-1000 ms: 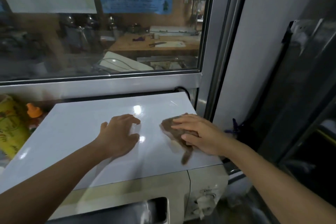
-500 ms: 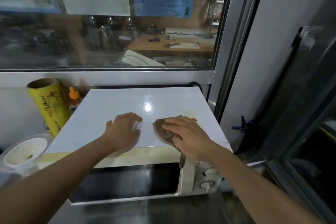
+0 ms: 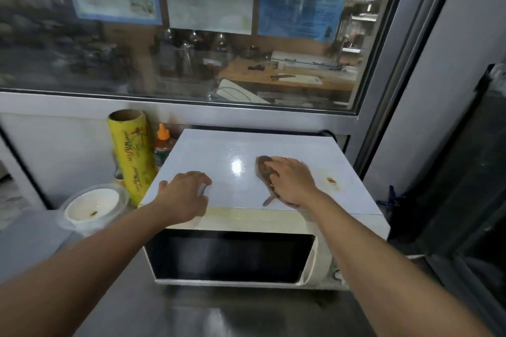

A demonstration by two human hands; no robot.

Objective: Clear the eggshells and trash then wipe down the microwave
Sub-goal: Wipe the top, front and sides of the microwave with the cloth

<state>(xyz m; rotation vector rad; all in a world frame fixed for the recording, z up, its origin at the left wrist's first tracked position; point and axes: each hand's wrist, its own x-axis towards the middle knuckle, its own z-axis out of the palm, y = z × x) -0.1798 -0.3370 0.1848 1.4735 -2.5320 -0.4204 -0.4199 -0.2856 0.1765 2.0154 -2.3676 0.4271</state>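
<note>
Legibly, "SUN" on yellow roll (image 3: 133, 154)

Both forearms stretched forward. Left hand (image 3: 183, 192) palm-down, fingers (image 3: 201, 178) loosely curled. Right hand (image 3: 294, 183) palm-down, fingers flat, pressing down.

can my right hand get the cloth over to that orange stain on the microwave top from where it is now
Probably yes. The right hand presses the cloth on the microwave top, and the orange stain lies just to its right with bare surface between.
</note>
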